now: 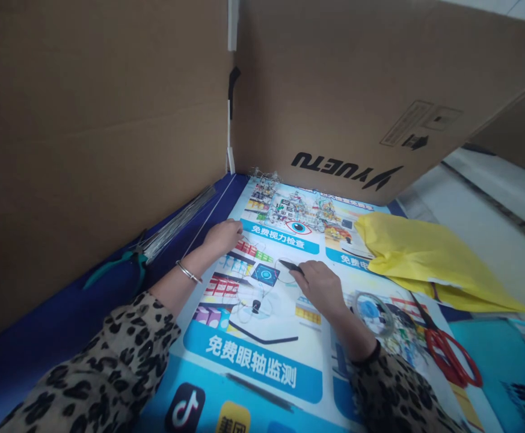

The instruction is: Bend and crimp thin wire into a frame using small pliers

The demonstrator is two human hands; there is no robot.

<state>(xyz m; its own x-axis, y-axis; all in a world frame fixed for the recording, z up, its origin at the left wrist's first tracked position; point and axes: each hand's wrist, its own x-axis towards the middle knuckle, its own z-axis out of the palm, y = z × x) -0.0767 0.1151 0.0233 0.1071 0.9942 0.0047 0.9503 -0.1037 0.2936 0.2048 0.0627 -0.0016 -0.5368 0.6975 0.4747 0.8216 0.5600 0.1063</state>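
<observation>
My right hand (322, 287) is closed round a small dark pointed tool (290, 265), held over the printed poster (262, 337). Farther left and a little higher, my left hand (224, 236) has its fingers pressed together near the poster's left edge; whatever they pinch is too small to make out. Thin wire loops (255, 308) lie on the poster between and below the hands. Several wire pieces with small beads (296, 207) stand or lie at the poster's far end.
Cardboard walls (334, 90) rise behind and at left. Teal-handled pliers (138, 260) and a wire bundle (176, 224) lie left. At right are a yellow bag (429, 258), a clear round container (373, 313), red scissors (451, 355); a thin dark tool (260, 391) lies in front.
</observation>
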